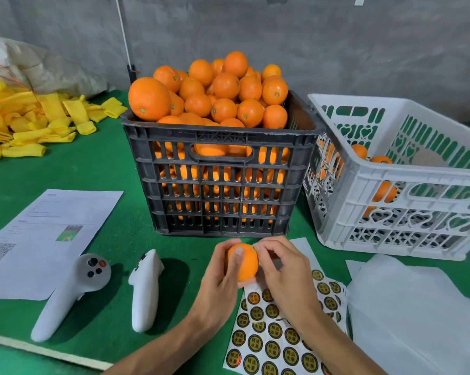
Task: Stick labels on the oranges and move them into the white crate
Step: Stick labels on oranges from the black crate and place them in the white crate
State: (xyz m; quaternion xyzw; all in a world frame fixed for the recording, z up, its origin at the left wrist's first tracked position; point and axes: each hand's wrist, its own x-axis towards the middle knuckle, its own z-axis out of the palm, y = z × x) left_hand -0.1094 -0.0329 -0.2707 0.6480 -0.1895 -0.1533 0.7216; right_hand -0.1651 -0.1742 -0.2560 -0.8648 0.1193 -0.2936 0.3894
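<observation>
label sheet (269, 345) at near edge, both hands' fingers (266, 249) gripping orange (244, 263)

Our green counter (98, 169)
We see a black crate (220, 182), white crate (396, 212), label sheet (277, 339), printed paper (52, 234), two controllers (144, 290) and yellow foam nets (31, 123) on it.

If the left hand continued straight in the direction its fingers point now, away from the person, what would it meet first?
Probably the black crate full of oranges. The left hand, holding an orange, points up the picture toward the crate's lower front wall, with only bare green table between them. Depth is uncertain.
</observation>
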